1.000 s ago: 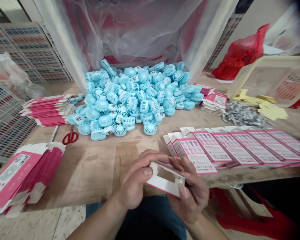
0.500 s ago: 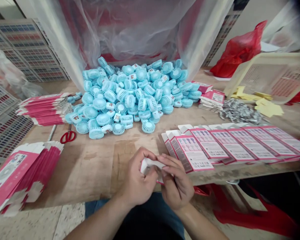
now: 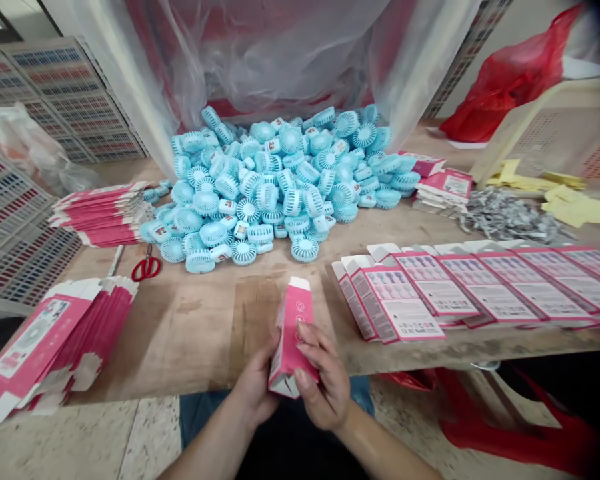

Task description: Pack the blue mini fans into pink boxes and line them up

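Note:
A pink and white cardboard box (image 3: 296, 333) is held between both hands at the table's front edge, its far end tilted up and away from me. My left hand (image 3: 260, 380) grips its left side, the fingers partly hidden beneath it. On the right side, my right hand (image 3: 325, 377) is closed round the box, thumb near the white flaps at the near end. Beyond the box lies a big heap of light blue handheld fans (image 3: 265, 193). A row of pink and white boxes (image 3: 405, 310) lies to the right of my hands.
Flattened pink cartons (image 3: 35, 347) are stacked at the left front, with another stack (image 3: 100, 217) behind. Red-handled scissors (image 3: 147, 268) lie between the stacks and the fans. At right are grey strips (image 3: 505, 215), yellow papers (image 3: 577, 205), a cream basket (image 3: 550, 127) and a red bag (image 3: 510, 80).
The box has been turned so that its long pink side shows and it points away from me. Both hands have shifted to its sides. The camera view has moved slightly.

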`<state>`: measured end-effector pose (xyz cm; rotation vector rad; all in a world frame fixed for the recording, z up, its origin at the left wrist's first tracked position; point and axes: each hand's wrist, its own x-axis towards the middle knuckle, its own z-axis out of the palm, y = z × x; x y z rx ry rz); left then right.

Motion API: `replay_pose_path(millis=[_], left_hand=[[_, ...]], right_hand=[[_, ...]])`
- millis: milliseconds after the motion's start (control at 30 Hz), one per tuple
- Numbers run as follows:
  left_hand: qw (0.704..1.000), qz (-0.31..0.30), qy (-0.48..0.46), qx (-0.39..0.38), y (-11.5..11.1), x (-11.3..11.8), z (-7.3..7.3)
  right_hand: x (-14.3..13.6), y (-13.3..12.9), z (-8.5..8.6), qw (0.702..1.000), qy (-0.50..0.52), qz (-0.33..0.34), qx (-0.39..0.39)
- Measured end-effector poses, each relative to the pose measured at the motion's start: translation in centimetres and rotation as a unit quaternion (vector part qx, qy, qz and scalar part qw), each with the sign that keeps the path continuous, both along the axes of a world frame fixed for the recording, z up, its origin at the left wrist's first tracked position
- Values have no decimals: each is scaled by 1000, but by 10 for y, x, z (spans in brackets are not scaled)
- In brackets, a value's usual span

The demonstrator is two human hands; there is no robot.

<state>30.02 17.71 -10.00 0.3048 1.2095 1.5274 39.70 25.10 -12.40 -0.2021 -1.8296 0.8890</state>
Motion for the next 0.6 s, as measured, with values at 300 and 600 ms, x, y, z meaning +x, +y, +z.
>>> replay_pose_path(millis=[300,600], left_hand=[[965,-156,203,49,-7,-44,5],[763,-106,630,-94,36,-133,7]], right_hand=[[20,4,-77,995,-32,-73,-55],[17,5,-93,989,-124,-30,-78]])
